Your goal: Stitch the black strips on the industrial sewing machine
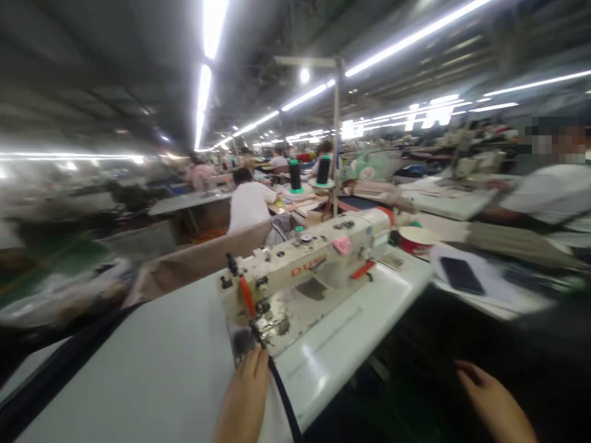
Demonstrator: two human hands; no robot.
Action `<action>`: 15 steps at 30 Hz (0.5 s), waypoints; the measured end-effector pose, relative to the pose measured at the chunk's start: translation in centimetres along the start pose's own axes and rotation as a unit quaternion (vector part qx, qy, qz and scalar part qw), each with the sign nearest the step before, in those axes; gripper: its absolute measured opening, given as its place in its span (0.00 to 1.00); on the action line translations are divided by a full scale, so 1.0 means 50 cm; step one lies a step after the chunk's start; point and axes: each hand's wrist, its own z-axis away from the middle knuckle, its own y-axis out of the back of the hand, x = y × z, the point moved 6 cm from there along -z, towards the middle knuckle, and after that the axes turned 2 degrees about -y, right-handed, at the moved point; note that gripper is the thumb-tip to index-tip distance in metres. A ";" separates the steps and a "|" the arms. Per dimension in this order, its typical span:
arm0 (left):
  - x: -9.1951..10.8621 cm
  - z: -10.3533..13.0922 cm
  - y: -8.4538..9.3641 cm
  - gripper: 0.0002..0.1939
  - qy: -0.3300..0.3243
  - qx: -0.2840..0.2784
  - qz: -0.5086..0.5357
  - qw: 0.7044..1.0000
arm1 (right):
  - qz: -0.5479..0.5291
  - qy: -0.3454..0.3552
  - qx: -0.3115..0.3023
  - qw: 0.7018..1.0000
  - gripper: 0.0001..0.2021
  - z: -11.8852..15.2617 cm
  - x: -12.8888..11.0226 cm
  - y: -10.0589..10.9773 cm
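Note:
My left hand [247,391] is at the needle end of a white sewing machine [318,258], its fingers closed on a narrow black strip [282,394]. The strip runs from under the presser foot area towards me and over the table's front edge. An orange-red part [247,296] stands on the machine's head just above. Off the table to the right, my right hand [496,400] hangs over a dark space, fingers loosely apart, with nothing visible in it. Its fingertips are somewhat blurred.
The machine sits on a white table [180,344]; dark material [69,363] lies along its left side. Thread cones [295,176] stand behind. At right are a phone [462,275] on white sheets and a red-and-white round container [418,239]. Co-workers [252,206] sit nearby.

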 end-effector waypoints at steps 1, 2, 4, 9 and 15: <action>-0.001 0.003 0.003 0.24 -0.014 -0.001 0.012 1.000 | 0.019 -0.067 -0.022 0.997 0.16 0.008 0.012 0.021; -0.007 0.004 0.005 0.22 -0.020 0.008 0.024 0.999 | 0.038 -0.121 -0.022 0.992 0.19 0.014 0.017 0.042; -0.019 0.004 -0.004 0.19 -0.029 0.012 0.067 0.997 | 0.063 -0.185 0.000 0.981 0.23 0.012 0.018 0.066; -0.037 -0.003 -0.023 0.18 -0.012 0.049 0.147 0.988 | 0.074 -0.243 0.021 0.967 0.25 -0.020 0.049 0.058; -0.073 0.009 -0.073 0.15 -0.020 0.076 0.141 0.987 | 0.050 -0.267 0.014 0.962 0.20 -0.074 0.085 0.031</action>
